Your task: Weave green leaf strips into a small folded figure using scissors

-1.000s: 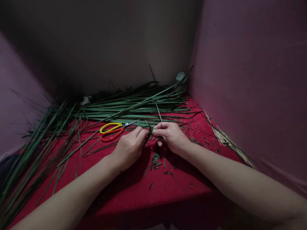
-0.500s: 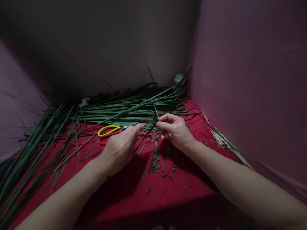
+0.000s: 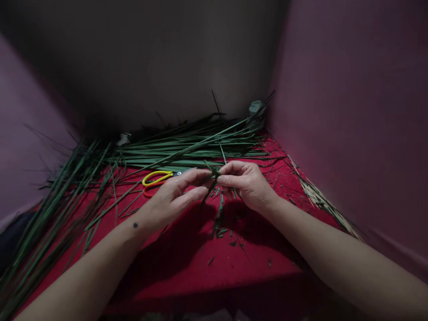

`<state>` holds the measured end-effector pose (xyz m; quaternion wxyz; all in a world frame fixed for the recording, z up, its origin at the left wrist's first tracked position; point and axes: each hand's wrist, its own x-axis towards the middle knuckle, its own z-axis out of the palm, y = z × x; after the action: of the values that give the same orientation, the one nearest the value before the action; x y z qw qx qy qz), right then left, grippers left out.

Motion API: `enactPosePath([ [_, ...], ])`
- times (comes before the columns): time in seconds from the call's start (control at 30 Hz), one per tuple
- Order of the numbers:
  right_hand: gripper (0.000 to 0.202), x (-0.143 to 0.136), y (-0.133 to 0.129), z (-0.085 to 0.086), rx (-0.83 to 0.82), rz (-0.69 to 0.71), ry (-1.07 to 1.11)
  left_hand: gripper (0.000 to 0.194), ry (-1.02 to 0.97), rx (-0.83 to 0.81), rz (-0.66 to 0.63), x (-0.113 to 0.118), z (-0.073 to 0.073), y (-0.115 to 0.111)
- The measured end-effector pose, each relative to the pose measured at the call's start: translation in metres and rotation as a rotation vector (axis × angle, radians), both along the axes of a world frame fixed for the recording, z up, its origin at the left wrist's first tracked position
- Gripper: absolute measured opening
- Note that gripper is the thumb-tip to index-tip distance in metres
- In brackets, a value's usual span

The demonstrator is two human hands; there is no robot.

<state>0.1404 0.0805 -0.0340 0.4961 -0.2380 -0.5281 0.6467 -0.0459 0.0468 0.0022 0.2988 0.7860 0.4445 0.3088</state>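
Observation:
A small piece of folded green leaf strips [image 3: 214, 175], with thin ends sticking up and down, is pinched between the thumb and fingers of my right hand [image 3: 245, 183]. My left hand [image 3: 182, 192] is at the left side of the piece. Its fingertips touch or nearly touch the strips, and the thumb stands apart from them below. How the strips are interlaced is too dark and small to make out. Scissors [image 3: 157, 177] with one yellow and one red handle loop lie behind my left hand, their blades partly hidden by it.
Long green leaves [image 3: 187, 149] lie in a heap along the back, and more leaves [image 3: 50, 214] spread down the left. Leaf scraps litter the red cloth [image 3: 240, 272]. A pale jar [image 3: 256, 108] stands in the back corner. Pale thin sticks [image 3: 321, 200] lie along the right wall.
My left hand has turned, and its fingers have spread from the thumb and come up to the leaf piece. My right hand keeps its pinch. The view has shifted slightly.

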Motion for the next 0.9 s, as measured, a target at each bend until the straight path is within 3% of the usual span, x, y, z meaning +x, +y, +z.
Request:
enactPosePath([
  [0.1, 0.014, -0.003, -0.004, -0.001, -0.006, 0.047, -0.011, 0.019, -0.202, -0.131, 0.138, 0.012, 0.001, -0.006],
  [0.23, 0.017, -0.006, -0.007, -0.001, -0.044, 0.045, -0.031, 0.013, -0.293, -0.166, 0.24, 0.019, 0.0, -0.01],
  [0.4, 0.017, -0.008, -0.009, 0.0, -0.081, 0.065, -0.05, 0.014, -0.337, -0.189, 0.218, 0.019, -0.004, -0.01],
  [0.63, 0.015, -0.007, -0.012, 0.001, -0.099, 0.104, -0.092, 0.003, -0.549, -0.328, 0.139, 0.013, -0.016, -0.004],
  [0.9, 0.019, -0.008, -0.013, 0.0, -0.11, 0.135, -0.09, 0.011, -0.596, -0.404, 0.098, 0.013, -0.015, -0.005],
])
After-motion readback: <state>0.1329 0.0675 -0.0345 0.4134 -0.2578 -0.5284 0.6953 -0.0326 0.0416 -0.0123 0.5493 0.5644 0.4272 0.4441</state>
